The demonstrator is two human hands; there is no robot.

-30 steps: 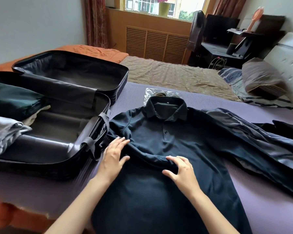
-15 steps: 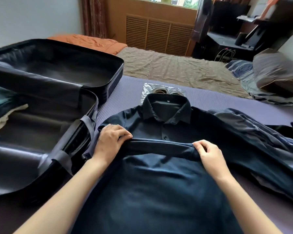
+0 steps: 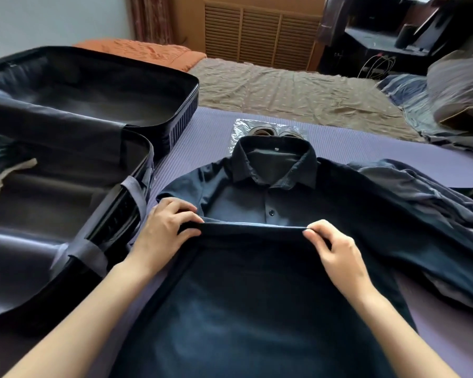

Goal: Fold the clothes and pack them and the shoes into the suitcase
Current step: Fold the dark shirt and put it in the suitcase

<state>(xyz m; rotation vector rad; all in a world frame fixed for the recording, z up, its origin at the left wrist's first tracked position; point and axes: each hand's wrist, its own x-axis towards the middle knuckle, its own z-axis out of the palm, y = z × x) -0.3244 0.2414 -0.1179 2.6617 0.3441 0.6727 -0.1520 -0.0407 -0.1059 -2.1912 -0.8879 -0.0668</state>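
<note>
Head view: the left hand [image 3: 164,227] and right hand [image 3: 336,255] pinch in a narrow grip the folded edge of the shirt [image 3: 257,309] on the bed [image 3: 202,132] beside the suitcase [image 3: 175,118]; an uneven pull may, I think, skew the fold.

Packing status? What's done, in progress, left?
Done: packed clothes lie in the open suitcase. In hand: left hand and right hand have a grip on the folded edge of the dark top. Left: button shirt under it, clothes heap at right, bagged shoes, all on the bed.
</note>
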